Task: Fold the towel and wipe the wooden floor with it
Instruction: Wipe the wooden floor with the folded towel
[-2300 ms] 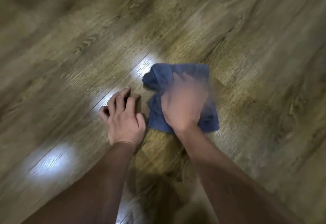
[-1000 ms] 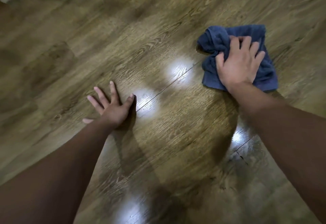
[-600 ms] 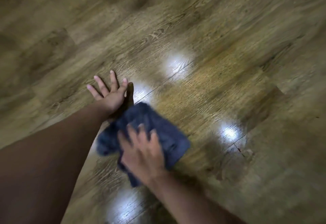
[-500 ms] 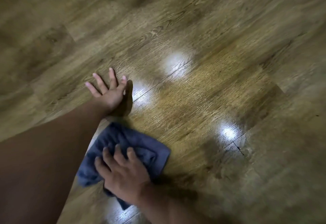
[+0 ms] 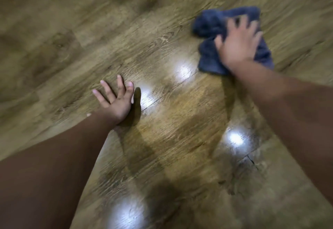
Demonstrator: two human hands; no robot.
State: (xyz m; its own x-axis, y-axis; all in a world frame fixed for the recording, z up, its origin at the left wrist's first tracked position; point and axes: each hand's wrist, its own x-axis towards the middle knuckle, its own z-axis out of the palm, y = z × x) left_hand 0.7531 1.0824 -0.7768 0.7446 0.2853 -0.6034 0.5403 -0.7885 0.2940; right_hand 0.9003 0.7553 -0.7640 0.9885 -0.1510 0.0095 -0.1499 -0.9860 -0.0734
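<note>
1. Wooden floor (image 5: pixel 162 147) is filling the view, shining with light spots.
2. Blue towel (image 5: pixel 209 25) is lying bunched at the far right.
3. Right hand (image 5: pixel 237 43) is pressing on it, fingers spread, blurred.
4. Left hand (image 5: pixel 117 100) is resting flat on the floor, fingers splayed wide, well apart from the towel.

I'm getting warm, dim light, with four hard white glare spots on the glossy wooden floor (image 5: pixel 162 147), so the lamps sit overhead. Motion blur smears the right hand (image 5: pixel 237 45) and the blue towel (image 5: pixel 210 25). The left hand (image 5: pixel 116 102) reads sharper and casts a dark shadow rightward. The frame edges go soft.
</note>
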